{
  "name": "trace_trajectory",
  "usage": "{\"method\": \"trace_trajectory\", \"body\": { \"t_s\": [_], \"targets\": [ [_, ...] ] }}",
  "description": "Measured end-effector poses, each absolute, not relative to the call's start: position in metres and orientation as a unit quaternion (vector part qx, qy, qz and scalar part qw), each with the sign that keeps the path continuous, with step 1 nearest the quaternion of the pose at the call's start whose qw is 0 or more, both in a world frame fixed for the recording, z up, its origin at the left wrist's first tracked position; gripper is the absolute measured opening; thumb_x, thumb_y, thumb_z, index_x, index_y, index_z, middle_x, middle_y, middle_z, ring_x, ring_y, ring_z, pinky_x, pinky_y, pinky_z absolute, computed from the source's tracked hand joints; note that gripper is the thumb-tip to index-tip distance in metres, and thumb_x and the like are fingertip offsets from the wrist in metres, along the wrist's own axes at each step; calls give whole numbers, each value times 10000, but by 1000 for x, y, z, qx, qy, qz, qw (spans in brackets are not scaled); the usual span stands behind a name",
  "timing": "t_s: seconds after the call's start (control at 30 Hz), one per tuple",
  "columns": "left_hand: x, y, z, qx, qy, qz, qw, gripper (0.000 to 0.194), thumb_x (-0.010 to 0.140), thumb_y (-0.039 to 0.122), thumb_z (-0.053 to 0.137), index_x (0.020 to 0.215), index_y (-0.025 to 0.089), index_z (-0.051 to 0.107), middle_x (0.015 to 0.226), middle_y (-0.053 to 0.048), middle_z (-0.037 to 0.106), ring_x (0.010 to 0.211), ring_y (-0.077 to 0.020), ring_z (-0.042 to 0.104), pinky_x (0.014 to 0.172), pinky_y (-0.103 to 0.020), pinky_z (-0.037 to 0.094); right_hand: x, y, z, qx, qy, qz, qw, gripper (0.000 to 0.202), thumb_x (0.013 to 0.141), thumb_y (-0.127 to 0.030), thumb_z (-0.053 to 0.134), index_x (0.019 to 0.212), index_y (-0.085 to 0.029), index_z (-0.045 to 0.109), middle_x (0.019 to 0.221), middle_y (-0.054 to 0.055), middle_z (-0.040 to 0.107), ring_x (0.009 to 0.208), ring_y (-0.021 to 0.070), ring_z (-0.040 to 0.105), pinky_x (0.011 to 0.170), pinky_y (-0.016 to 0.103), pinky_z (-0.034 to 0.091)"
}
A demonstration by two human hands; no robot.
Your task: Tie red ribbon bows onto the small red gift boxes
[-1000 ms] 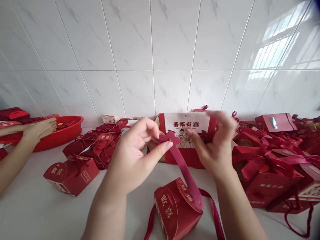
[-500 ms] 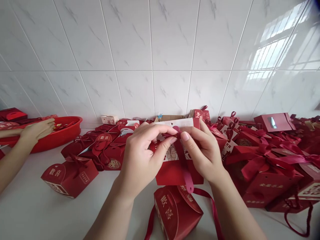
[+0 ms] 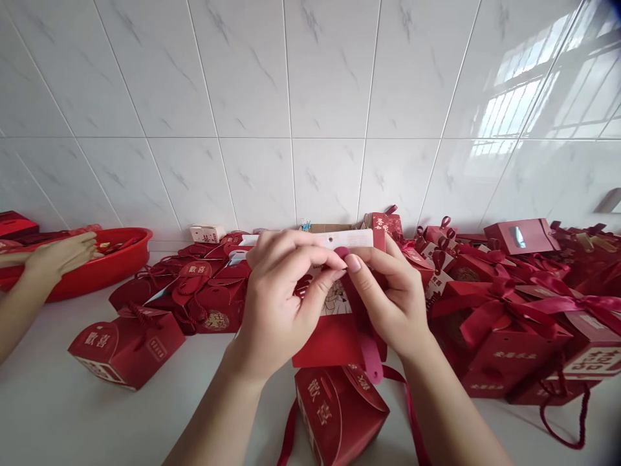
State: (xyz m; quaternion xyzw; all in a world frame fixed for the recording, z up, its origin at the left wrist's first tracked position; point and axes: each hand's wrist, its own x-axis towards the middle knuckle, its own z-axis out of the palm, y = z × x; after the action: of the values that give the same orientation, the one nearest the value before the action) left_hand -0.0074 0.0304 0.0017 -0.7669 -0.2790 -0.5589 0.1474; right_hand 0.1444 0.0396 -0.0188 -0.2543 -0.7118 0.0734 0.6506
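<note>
basically, a smooth white table (image 3: pixel 228 414) lies under everything; a flat red-and-white printed packet (image 3: pixel 317 343) faces up behind the hands, a folded red cardboard box (image 3: pixel 359 421) just nearer. left hand (image 3: pixel 286 291) and right hand (image 3: pixel 392 291) both pinch, fingers nearly together, the top of a long magenta felt-like strip (image 3: pixel 372 362) hanging before the packet. ideally one pinch anchors while the other works gently, without twisting the strip.

Pink strap (image 3: pixel 371 361) (round-ended) hangs w/ red-wht. card (image 3: pixel 323 343) behind.

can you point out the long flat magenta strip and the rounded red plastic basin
Long flat magenta strip (image 3: pixel 372 364), head view: its lower end
Rounded red plastic basin (image 3: pixel 107 272), head view: outer wall, right part
</note>
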Motion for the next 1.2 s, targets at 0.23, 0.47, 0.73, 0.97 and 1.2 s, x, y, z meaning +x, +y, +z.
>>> {"method": "trace_trajectory", "body": {
  "t_s": [0.23,0.47,0.73,0.97,1.2],
  "targets": [
    [-12,31,3,-747,-273,-567,214,121,803,160,683,774,277,679,1011,-34,556,1009,-219,503,878,-422,445,143,38,-21,-227,-716,138,645,172,922,-233,532,893,-257,700,863,-4,667,855,169,541,765,322,439],
    [-16,30,7,-768,-290,-538,192,104,814,177,675,773,273,677,962,-30,585,1002,-220,483,883,-412,434,143,41,-21,-242,-720,182,624,208,928,-277,525,850,-253,716,818,-1,687,883,184,563,823,352,431],
    [-18,32,8,-792,-283,-508,188,95,830,197,662,764,265,667,970,-27,604,1021,-226,450,906,-427,411,147,44,-20,-246,-726,235,597,215,920,-321,535,875,-249,733,819,9,693,849,186,579,806,350,462],
    [-19,34,9,-784,-246,-504,267,172,839,171,637,758,321,662,945,-16,624,1051,-247,436,870,-418,418,145,42,-20,-260,-726,259,582,235,934,-337,513,901,-237,723,837,9,686,843,174,563,798,332,450],
    [-26,47,4,-782,-225,-483,323,203,821,159,648,793,352,703,923,-18,608,1046,-248,448,859,-385,433,144,48,-22,-291,-732,277,551,286,945,-381,482,892,-210,704,815,12,661,838,165,552,766,299,437]
  ]
}}
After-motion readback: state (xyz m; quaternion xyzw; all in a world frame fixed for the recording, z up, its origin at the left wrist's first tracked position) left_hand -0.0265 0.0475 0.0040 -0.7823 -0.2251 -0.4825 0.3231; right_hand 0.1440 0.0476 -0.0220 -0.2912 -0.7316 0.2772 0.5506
